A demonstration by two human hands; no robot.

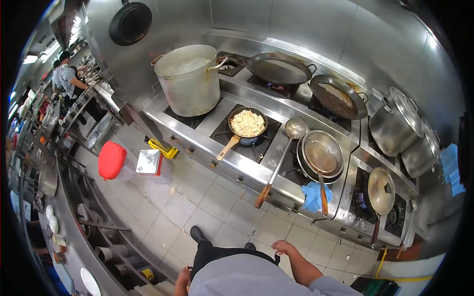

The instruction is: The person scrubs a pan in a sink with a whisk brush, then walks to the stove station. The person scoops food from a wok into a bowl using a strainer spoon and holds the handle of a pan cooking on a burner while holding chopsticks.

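Note:
My left hand [184, 275] hangs low at my left side, partly cut off by the frame edge. Its fingers look closed around a thin, light-coloured thing that I cannot make out. Out to the right of my waist is my right hand [284, 247], its fingers loosely bent and apart, with no held thing plainly visible. Both hands are away from the stove. On a front burner sits a frying pan [232, 143] with a wooden handle, filled with a pale chopped food [248, 123]. A blue flame [248, 140] shows beneath it.
A large stockpot [187, 89] stands left of the pan. To the right are a ladle [276, 170], stacked strainer and pans [322, 153], a blue cloth [316, 196] and a lidded pan [381, 190]. Two woks [279, 69] sit behind. A red-lidded bin [112, 160] stands on the floor.

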